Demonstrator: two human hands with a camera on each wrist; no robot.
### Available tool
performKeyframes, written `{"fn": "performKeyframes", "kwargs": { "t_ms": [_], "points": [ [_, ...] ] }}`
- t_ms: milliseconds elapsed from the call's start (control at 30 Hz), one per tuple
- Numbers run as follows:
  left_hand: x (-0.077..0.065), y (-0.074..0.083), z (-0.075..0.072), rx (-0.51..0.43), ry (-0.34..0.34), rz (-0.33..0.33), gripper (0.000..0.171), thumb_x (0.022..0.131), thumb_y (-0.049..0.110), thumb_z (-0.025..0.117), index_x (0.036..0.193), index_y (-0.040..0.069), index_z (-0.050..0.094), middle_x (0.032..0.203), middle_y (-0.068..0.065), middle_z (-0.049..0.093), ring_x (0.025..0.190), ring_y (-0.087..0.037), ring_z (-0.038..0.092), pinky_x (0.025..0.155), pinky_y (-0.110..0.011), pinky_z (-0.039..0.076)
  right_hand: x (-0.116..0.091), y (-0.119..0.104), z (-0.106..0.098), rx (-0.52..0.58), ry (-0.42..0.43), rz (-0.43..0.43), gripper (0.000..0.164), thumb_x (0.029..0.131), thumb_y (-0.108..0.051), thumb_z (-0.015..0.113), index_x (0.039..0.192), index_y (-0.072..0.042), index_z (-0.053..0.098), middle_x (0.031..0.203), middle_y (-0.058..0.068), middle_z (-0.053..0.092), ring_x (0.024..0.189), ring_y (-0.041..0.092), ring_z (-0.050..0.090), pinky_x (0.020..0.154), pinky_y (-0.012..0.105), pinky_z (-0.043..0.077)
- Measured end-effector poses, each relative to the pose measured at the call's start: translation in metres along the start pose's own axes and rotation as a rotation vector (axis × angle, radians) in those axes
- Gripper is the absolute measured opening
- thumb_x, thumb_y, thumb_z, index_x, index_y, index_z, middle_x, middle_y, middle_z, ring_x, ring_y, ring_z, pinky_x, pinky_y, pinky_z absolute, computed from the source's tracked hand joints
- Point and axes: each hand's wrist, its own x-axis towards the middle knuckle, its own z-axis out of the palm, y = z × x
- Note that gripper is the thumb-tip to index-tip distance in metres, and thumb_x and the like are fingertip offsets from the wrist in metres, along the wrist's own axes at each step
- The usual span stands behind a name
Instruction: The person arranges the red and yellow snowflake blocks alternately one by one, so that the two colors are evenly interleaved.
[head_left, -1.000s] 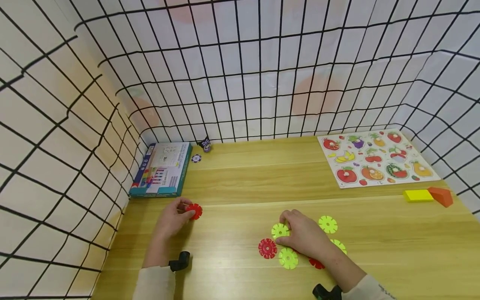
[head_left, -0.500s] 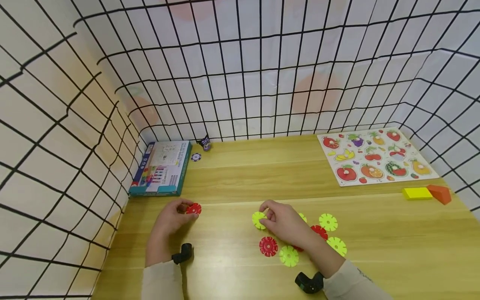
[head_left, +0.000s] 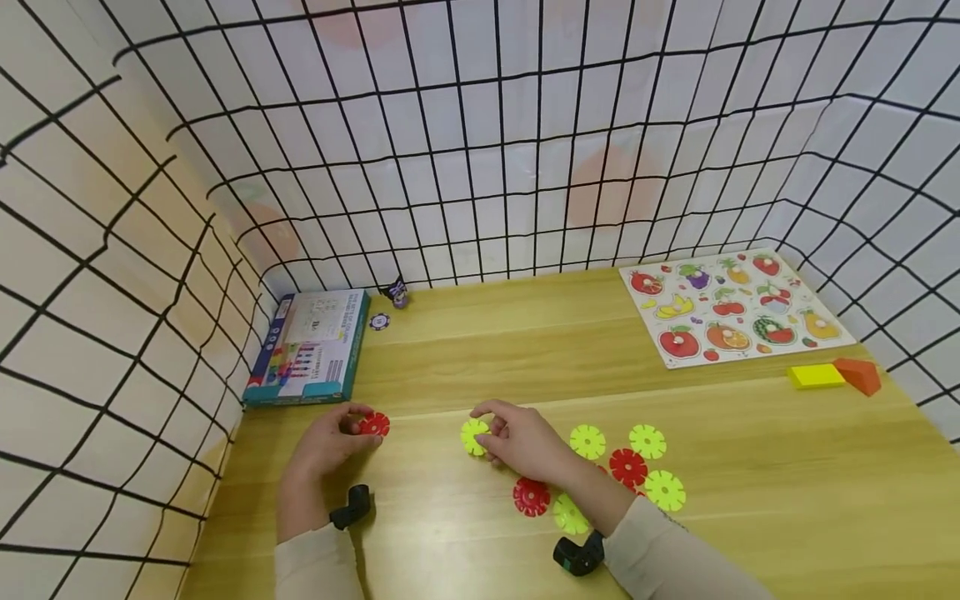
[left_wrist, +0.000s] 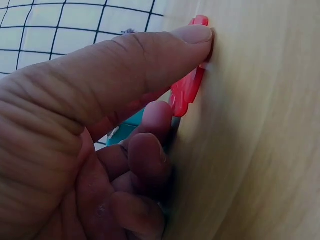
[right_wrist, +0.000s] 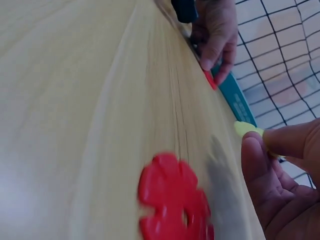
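Observation:
My left hand [head_left: 330, 443] pinches a red notched plastic disc [head_left: 375, 425] at the left, low over the wooden table. In the left wrist view the thumb lies along that red disc [left_wrist: 183, 95], and the other fingers curl beneath. Toward the middle, my right hand [head_left: 529, 443] holds a yellow-green notched disc [head_left: 472, 437] between thumb and forefinger. The right wrist view shows the yellow-green disc [right_wrist: 246, 128] edge-on, raised off the tabletop. Below the right forearm lies a loose red disc [head_left: 531, 497], partly covering nothing of the yellow-green disc [head_left: 568, 515] beside it.
Several red and yellow-green discs, among them a red one [head_left: 627, 468], lie right of the right hand. A boxed set [head_left: 307, 348] stands back left, near a small figurine [head_left: 396, 292] and a chip [head_left: 380, 322]. Back right are a fruit puzzle board [head_left: 731, 307] and yellow block [head_left: 816, 377].
My right hand has picked up the yellow-green disc from the group and carried it left toward the left hand. The left hand keeps its hold on the red disc.

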Motion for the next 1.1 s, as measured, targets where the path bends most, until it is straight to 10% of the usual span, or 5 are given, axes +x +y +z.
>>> {"fn": "performKeyframes", "kwargs": {
  "t_ms": [500, 800, 1100],
  "points": [
    [0.002, -0.003, -0.008, 0.005, -0.041, 0.006, 0.053, 0.072, 0.024, 0.080, 0.118, 0.017, 0.054, 0.100, -0.010, 0.050, 0.094, -0.026, 0.044, 0.073, -0.034, 0.039, 0.058, -0.018, 0.055, 0.219, 0.060, 0.032, 0.035, 0.088, -0.007, 0.062, 0.122, -0.010, 0.057, 0.068, 0.006, 0.058, 0.057, 0.017, 0.063, 0.051, 0.028, 0.052],
    [-0.002, -0.001, -0.011, 0.013, -0.048, -0.002, 0.052, 0.075, 0.021, 0.078, 0.121, 0.016, 0.054, 0.101, -0.011, 0.050, 0.094, -0.026, 0.043, 0.074, -0.034, 0.039, 0.084, -0.034, 0.066, -0.030, -0.018, 0.053, 0.028, 0.087, -0.017, 0.065, 0.114, -0.014, 0.058, 0.054, 0.002, 0.057, 0.042, 0.017, 0.056, 0.039, 0.026, 0.046],
    [-0.003, 0.000, -0.011, -0.015, -0.052, -0.010, 0.054, 0.076, 0.018, 0.076, 0.125, 0.016, 0.054, 0.101, -0.012, 0.048, 0.093, -0.027, 0.042, 0.072, -0.033, 0.039, 0.092, -0.045, 0.074, -0.320, -0.046, 0.067, 0.027, 0.086, -0.034, 0.064, 0.110, -0.022, 0.056, 0.045, -0.008, 0.054, 0.037, 0.007, 0.053, 0.055, 0.023, 0.042]
  ]
}}
